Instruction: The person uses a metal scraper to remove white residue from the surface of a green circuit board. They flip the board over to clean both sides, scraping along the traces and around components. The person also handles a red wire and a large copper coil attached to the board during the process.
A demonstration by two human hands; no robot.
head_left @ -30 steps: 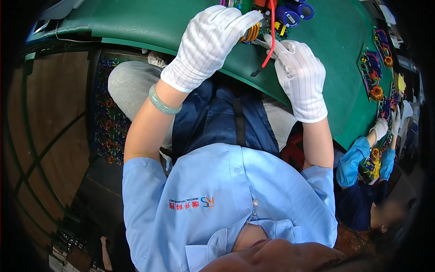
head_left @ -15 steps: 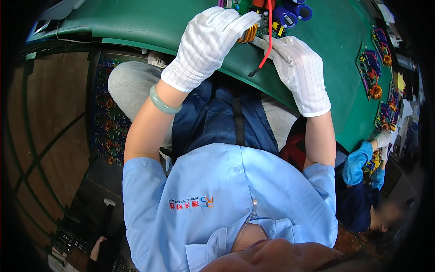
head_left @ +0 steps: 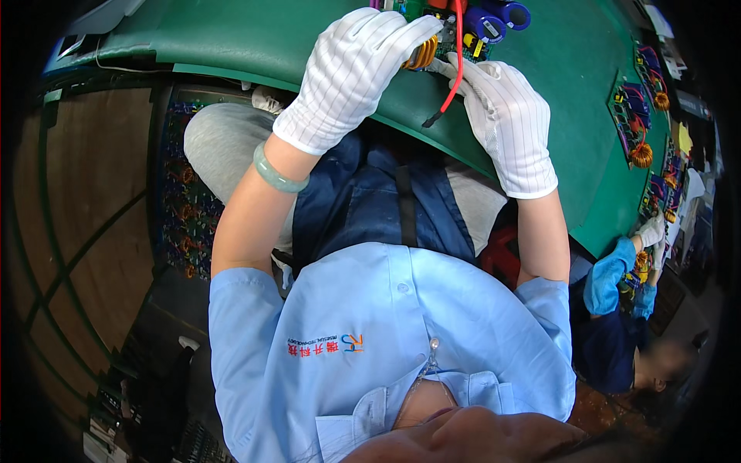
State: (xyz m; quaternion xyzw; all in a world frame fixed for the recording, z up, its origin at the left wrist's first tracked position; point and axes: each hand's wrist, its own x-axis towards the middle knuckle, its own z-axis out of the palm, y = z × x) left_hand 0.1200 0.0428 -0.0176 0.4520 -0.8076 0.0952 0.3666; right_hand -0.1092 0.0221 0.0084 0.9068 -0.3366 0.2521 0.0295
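Both my hands wear white striped gloves and meet at a circuit board (head_left: 455, 27) on the green work surface (head_left: 247, 35) at the top of the view. My left hand (head_left: 351, 73) covers the board's near left side, its fingers over a copper coil (head_left: 421, 54). My right hand (head_left: 505, 116) grips the board's near right edge. A red wire (head_left: 455, 73) hangs from the board between the two hands, its dark tip loose. Blue capacitors (head_left: 494, 19) stand on the board. A pale green bangle (head_left: 279, 176) sits on my left wrist.
More circuit boards with copper coils (head_left: 637, 127) lie along the green surface at right. A co-worker in blue sleeves and a white glove (head_left: 652, 231) works at the far right. Racked boards (head_left: 181, 201) sit below the bench on the left, beside a wooden floor (head_left: 77, 177).
The red wire's loose end has swung down and left, now hanging between my hands. My right hand shifted slightly along the board's edge; my left hand stayed on the board.
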